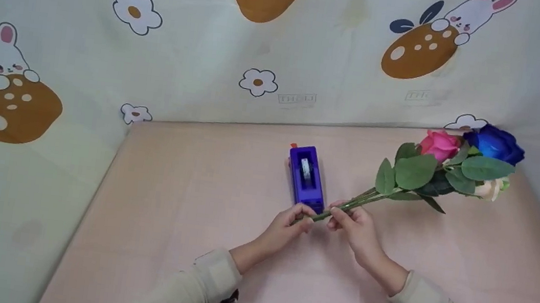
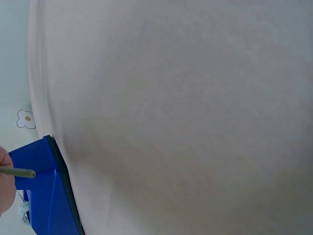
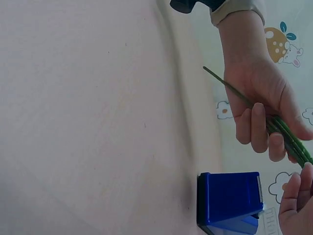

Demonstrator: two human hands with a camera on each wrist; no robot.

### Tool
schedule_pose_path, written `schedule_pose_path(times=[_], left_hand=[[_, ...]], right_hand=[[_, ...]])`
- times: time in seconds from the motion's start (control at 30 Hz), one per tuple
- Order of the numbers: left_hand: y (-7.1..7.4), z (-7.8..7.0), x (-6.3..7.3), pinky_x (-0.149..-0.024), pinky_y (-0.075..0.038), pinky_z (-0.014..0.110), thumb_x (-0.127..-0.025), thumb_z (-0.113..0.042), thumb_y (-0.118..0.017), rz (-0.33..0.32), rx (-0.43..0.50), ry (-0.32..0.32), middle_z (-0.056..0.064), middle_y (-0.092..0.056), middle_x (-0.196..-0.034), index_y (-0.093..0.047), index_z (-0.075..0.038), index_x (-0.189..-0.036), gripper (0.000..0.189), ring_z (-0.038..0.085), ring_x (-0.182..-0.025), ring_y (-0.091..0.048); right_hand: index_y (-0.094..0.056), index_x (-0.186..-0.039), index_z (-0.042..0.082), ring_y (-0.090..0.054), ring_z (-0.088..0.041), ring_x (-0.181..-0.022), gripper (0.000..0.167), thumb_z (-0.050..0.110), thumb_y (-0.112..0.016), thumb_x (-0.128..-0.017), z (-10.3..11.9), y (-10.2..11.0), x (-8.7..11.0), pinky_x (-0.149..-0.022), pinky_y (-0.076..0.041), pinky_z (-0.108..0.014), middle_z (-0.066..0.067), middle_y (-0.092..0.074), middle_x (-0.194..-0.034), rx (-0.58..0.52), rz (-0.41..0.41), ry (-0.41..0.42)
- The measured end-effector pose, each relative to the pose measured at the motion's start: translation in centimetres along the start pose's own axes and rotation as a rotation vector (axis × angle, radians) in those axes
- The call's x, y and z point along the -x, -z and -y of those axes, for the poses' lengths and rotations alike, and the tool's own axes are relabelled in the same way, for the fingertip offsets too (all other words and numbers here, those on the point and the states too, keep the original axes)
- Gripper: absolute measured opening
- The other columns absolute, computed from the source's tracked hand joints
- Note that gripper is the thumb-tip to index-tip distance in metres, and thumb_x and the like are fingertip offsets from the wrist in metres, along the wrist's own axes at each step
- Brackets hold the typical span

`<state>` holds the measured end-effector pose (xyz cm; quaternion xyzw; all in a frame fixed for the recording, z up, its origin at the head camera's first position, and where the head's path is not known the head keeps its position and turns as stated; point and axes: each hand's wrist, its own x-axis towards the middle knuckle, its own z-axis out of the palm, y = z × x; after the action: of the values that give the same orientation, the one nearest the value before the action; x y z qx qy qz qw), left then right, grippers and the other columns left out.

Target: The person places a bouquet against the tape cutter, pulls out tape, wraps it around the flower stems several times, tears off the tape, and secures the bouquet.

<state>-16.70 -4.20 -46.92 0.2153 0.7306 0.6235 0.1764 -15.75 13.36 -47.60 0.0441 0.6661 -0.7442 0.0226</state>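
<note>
A bunch of artificial roses, one pink (image 1: 439, 145), one blue (image 1: 497, 144) and one cream (image 1: 489, 190), slants up to the right in the head view. My left hand (image 1: 288, 225) grips the lower ends of its green stems (image 1: 364, 198). Higher up the stems, my right hand (image 1: 357, 230) pinches them between thumb and fingers. One thin stem (image 3: 215, 76) sticks out past the left hand in the right wrist view. Just beyond both hands stands a blue tape dispenser (image 1: 316, 188) with a roll in it; the left wrist view shows only part of it.
A pale pink cloth covers the table (image 1: 183, 187). Behind it and along its left side hangs a pale printed curtain (image 1: 181, 79) with rabbits and flowers. Small black devices, one on each wrist, hang below the sleeves (image 1: 205, 277).
</note>
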Motion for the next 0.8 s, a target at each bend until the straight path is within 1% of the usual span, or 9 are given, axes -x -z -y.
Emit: schedule_pose_path(times=[0.03, 0.13, 0.27, 0.37, 0.47, 0.53, 0.63, 0.73, 0.8], left_hand=[[0.0, -0.1, 0.0, -0.059, -0.036, 0.020, -0.097, -0.010, -0.042, 0.007, 0.003, 0.010, 0.003, -0.052, -0.079, -0.053, 0.008, -0.107, 0.023, 0.007, -0.065, -0.043], [0.2, 0.0, -0.2, -0.063, -0.041, 0.027, -0.098, -0.012, -0.039, 0.048, 0.008, 0.027, 0.019, -0.058, -0.083, -0.057, 0.007, -0.110, 0.028, 0.007, -0.067, -0.046], [0.2, 1.0, -0.7, -0.072, -0.044, 0.030, -0.094, -0.006, -0.048, 0.086, 0.034, 0.042, 0.035, -0.057, -0.095, -0.057, 0.010, -0.109, 0.024, 0.017, -0.080, -0.053], [0.0, 2.0, -1.1, -0.068, -0.043, 0.023, -0.092, -0.006, -0.051, 0.082, 0.037, 0.061, 0.035, -0.057, -0.096, -0.057, 0.009, -0.108, 0.022, 0.020, -0.080, -0.054], [-0.3, 2.5, -1.4, -0.066, -0.042, 0.021, -0.092, -0.005, -0.051, 0.076, 0.049, 0.056, 0.033, -0.059, -0.094, -0.057, 0.010, -0.107, 0.022, 0.017, -0.078, -0.055], [-0.6, 2.4, -1.5, -0.067, -0.043, 0.020, -0.092, -0.004, -0.051, 0.067, 0.075, 0.046, 0.033, -0.059, -0.092, -0.056, 0.011, -0.107, 0.022, 0.015, -0.077, -0.057], [-1.3, 2.0, -1.5, -0.069, -0.046, 0.021, -0.092, -0.002, -0.050, 0.053, 0.151, 0.048, 0.031, -0.060, -0.090, -0.054, 0.014, -0.106, 0.022, 0.011, -0.077, -0.058], [-2.1, 1.5, -1.4, -0.071, -0.047, 0.021, -0.092, -0.001, -0.050, 0.042, 0.225, 0.062, 0.032, -0.059, -0.092, -0.052, 0.014, -0.107, 0.022, 0.008, -0.075, -0.059], [-2.7, 1.2, -1.4, -0.071, -0.048, 0.021, -0.091, 0.000, -0.051, 0.020, 0.248, 0.074, 0.032, -0.059, -0.092, -0.052, 0.014, -0.106, 0.021, 0.006, -0.074, -0.059]], right_hand=[[-0.054, -0.098, -0.013, -0.056, -0.009, -0.059, 0.014, -0.002, -0.051, -0.090, 0.0, 0.0, 0.0, -0.063, -0.049, -0.024, -0.001, -0.057, -0.064, 0.018, 0.003, -0.008], [-0.053, -0.098, -0.012, -0.055, -0.010, -0.059, 0.013, -0.003, -0.050, -0.090, 0.1, 0.2, -0.1, -0.063, -0.048, -0.024, -0.002, -0.055, -0.063, 0.066, 0.009, -0.038], [-0.054, -0.097, -0.009, -0.052, -0.012, -0.059, 0.010, -0.004, -0.049, -0.090, 0.1, 0.3, 0.0, -0.062, -0.044, -0.024, -0.003, -0.055, -0.068, 0.131, 0.035, -0.053], [-0.054, -0.098, -0.009, -0.051, -0.013, -0.060, 0.011, -0.003, -0.050, -0.090, 0.3, 0.3, 0.1, -0.060, -0.044, -0.025, -0.003, -0.056, -0.074, 0.140, 0.044, -0.038], [-0.054, -0.101, -0.011, -0.052, -0.013, -0.062, 0.015, -0.002, -0.053, -0.089, 0.5, 0.3, 0.2, -0.061, -0.045, -0.025, -0.002, -0.058, -0.077, 0.077, 0.023, -0.018], [-0.054, -0.104, -0.011, -0.052, -0.012, -0.062, 0.019, -0.002, -0.054, -0.088, 0.6, 0.2, 0.2, -0.061, -0.045, -0.023, -0.001, -0.059, -0.076, 0.014, 0.000, -0.002], [-0.050, -0.110, -0.011, -0.051, -0.009, -0.062, 0.023, -0.004, -0.053, -0.088, 0.8, 0.2, 0.3, -0.061, -0.044, -0.021, 0.001, -0.062, -0.076, -0.068, -0.027, 0.042], [-0.047, -0.105, -0.008, -0.051, -0.007, -0.061, 0.018, -0.004, -0.051, -0.089, 1.1, 0.2, 0.3, -0.061, -0.043, -0.019, 0.002, -0.063, -0.075, -0.112, -0.046, 0.090], [-0.046, -0.099, -0.005, -0.052, -0.007, -0.062, 0.011, -0.003, -0.051, -0.089, 1.4, 0.2, 0.3, -0.061, -0.043, -0.019, 0.002, -0.062, -0.075, -0.110, -0.059, 0.105]])
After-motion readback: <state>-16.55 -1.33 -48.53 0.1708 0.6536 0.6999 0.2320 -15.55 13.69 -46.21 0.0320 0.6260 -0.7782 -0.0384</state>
